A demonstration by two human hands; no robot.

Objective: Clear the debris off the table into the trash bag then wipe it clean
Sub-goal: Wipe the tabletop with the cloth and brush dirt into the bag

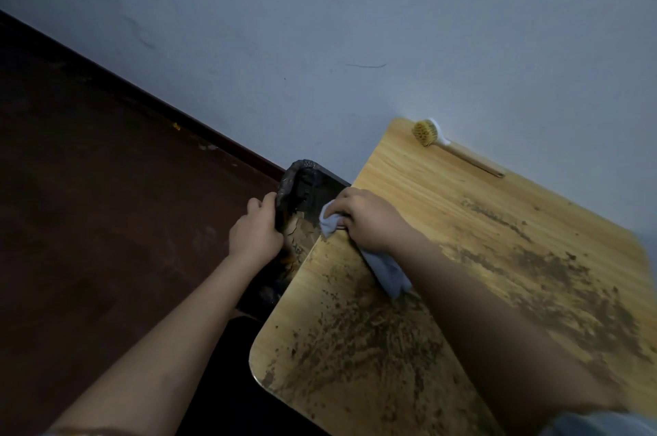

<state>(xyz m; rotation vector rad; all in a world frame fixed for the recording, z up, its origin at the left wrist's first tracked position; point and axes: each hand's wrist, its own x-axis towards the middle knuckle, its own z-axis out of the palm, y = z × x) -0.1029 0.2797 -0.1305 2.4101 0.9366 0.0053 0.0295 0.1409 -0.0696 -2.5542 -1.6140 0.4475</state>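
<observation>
A light wooden table [444, 208] fills the right side, smeared with brown crumbly debris [373, 339] across its near and right parts. My right hand [366, 218] grips a pale grey cloth [389, 273] at the table's left edge, with part of the cloth bunched past the edge. Just left of that edge stands a bin lined with a black trash bag [298, 179], with brown debris lying inside. My left hand [256, 234] grips the bag's rim on its left side.
A dish brush [426, 133] with yellow bristles and a wooden handle lies at the table's far corner against the pale wall. Dark reddish-brown floor [106, 222] spreads to the left of the bin.
</observation>
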